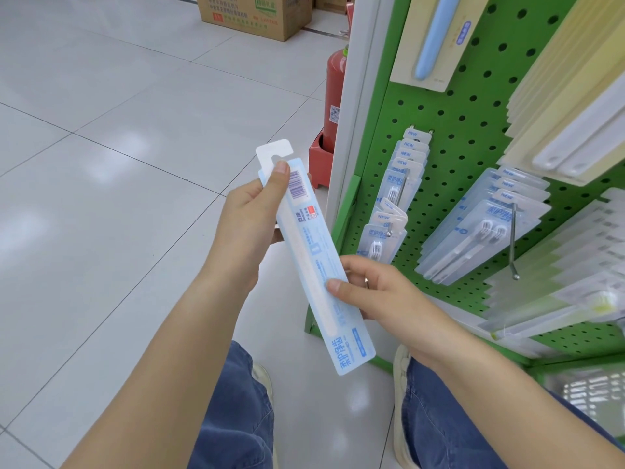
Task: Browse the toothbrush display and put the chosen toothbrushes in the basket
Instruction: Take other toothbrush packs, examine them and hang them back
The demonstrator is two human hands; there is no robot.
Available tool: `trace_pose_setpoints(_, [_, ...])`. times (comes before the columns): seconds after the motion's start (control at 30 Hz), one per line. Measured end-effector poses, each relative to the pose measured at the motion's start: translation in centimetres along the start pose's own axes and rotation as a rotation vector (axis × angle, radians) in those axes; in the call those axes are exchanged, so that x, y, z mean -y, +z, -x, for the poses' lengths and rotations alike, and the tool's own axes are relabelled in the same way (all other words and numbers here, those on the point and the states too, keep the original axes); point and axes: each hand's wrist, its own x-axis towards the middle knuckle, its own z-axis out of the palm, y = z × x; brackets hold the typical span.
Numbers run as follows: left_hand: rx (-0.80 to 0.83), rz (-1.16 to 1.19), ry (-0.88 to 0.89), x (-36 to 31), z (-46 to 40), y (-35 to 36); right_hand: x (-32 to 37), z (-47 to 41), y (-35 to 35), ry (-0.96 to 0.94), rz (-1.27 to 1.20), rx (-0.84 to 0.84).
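"NEW" tops each hanging toothbrush pack (407,154) on the green pegboard (470,130); the held pack (314,255) shows a barcode and blue Chinese characters

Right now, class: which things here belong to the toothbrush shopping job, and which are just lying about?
Belong to the job:
toothbrush pack, held by left hand and right hand
hanging toothbrush packs
pegboard rack
basket

Just lying about:
fire extinguisher
cardboard box

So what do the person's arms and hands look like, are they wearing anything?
Both forearms are bare, with no sleeves showing. The right hand has a thin ring on one finger. The left hand shows no ring, glove or watch. Nails are short and unpainted.
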Motion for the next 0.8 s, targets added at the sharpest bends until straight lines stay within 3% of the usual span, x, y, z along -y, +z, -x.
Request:
trace_pose_setpoints(0.17, [0.158, 0.065, -0.019, -0.7, 0.2, 0.1, 0.2, -0.2, -0.4, 0.064, -0.06, -0.077])
trace_pose_setpoints(0.3, [0.421, 0.192, -0.009, -1.1, 0.1, -0.8, 0.7, -0.1, -1.1, 0.109, -0.266, 0.045])
trace_pose_setpoints(0.43, [0.472, 0.21, 0.024, -0.9, 0.0, -1.1, 1.2, 0.5, -1.1, 0.126, -0.319, 0.171])
trace_pose_setpoints(0.53, [0.483, 0.191, 0.085, -0.9, 0.2, -1.0, 1.3, 1.0, -1.3, 0.118, -0.182, 0.175])
trace_pose_setpoints(0.67, [0.517, 0.074, 0.164, -0.6, 0.7, -0.2, 1.6, 2.1, -2.7, -0.013, 0.05, -0.028])
trace_pose_setpoints(0.8, [0.595, -0.142, 0.206, 0.1, 2.4, 2.1, 1.6, 3.3, -3.4, -0.351, -0.052, -0.427])
